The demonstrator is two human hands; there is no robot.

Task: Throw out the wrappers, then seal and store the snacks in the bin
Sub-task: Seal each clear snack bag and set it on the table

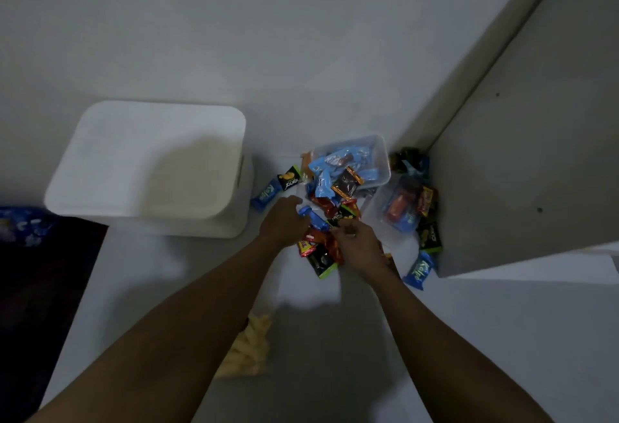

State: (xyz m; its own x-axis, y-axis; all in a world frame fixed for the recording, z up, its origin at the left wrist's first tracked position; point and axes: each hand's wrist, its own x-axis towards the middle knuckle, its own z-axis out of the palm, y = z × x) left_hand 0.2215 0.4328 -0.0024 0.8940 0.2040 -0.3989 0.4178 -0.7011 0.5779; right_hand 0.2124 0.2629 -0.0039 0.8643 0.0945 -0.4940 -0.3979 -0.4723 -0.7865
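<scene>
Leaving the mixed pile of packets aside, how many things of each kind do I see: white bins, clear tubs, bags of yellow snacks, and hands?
white bin: 1
clear tub: 1
bag of yellow snacks: 1
hands: 2, the left hand, which holds a blue packet, and the right hand
Total: 5

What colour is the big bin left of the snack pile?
The big bin is plain white; the head view shows it best.
</scene>
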